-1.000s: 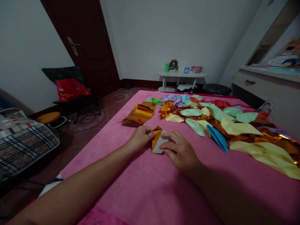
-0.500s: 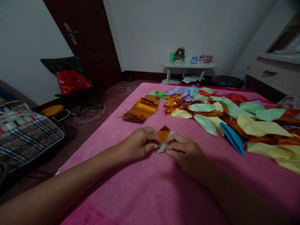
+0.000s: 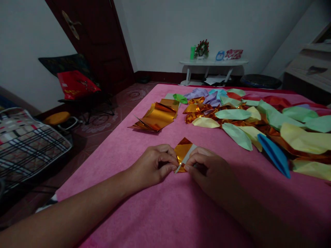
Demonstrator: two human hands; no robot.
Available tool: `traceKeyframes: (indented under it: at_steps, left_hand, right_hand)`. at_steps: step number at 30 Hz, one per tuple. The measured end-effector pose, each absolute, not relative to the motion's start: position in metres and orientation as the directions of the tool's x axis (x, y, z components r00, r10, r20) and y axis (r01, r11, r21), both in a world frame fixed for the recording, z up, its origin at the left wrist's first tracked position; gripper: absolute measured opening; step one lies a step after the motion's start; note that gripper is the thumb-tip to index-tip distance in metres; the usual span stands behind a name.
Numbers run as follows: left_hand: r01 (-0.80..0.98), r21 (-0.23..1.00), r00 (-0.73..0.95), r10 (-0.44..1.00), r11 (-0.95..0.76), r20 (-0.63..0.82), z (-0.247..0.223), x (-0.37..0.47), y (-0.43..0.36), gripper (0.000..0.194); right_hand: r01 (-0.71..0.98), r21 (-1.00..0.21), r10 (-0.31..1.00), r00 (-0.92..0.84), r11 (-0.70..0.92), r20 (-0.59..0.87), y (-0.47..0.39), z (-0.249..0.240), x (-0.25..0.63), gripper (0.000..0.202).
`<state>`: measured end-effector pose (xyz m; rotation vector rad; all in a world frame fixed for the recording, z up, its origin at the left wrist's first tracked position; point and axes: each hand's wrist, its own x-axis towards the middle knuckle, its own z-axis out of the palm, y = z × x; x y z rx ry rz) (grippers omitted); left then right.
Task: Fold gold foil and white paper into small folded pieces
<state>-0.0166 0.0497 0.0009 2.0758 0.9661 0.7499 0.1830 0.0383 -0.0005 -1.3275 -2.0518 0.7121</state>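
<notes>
A partly folded sheet of gold foil paper [image 3: 183, 151] lies on the pink cloth [image 3: 152, 210], with a pale grey strip of its back showing along the right. My left hand [image 3: 159, 163] pinches its left edge between thumb and fingers. At the right edge, my right hand [image 3: 207, 167] has its fingers curled and its thumb and forefinger closed on a lower fold of the paper. Part of the sheet is hidden under the fingers of both hands. Beyond the left hand rests a loose stack of gold foil sheets [image 3: 156, 117].
Folded paper pieces in green, yellow, purple and gold [image 3: 234, 114] spread over the back right. A blue folded paper [image 3: 274, 155] lies nearest my right arm. Behind stands a white table [image 3: 214, 63]; at left are a checked bag [image 3: 33, 144] and a chair with a red bag [image 3: 76, 84].
More of the gold face shows now, and the grey area has narrowed to a strip. A gold lower flap has appeared by my right fingertips. The view has shifted slightly.
</notes>
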Motion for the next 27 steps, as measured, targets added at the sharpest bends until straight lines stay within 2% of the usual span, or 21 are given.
traceKeyframes:
  at_steps: [6, 13, 27]
  left_hand:
    - [0.398, 0.818, 0.528, 0.833, -0.416, 0.166, 0.0034, -0.0154, 0.0455, 0.015]
    - [0.398, 0.829, 0.45, 0.871, -0.392, 0.196, -0.0011, -0.0087, 0.0453, 0.007]
    - [0.407, 0.834, 0.453, 0.875, -0.374, 0.171, 0.0013, -0.0082, 0.0405, 0.01]
  right_hand:
    - [0.653, -0.669, 0.929, -0.325, 0.356, 0.177, 0.0384, 0.0006, 0.18, 0.014]
    - [0.672, -0.666, 0.94, -0.306, 0.323, 0.148, 0.0373, -0.0013, 0.1789, 0.012]
    - [0.647, -0.694, 0.945, -0.284, 0.315, 0.164, 0.0359, -0.0029, 0.175, 0.017]
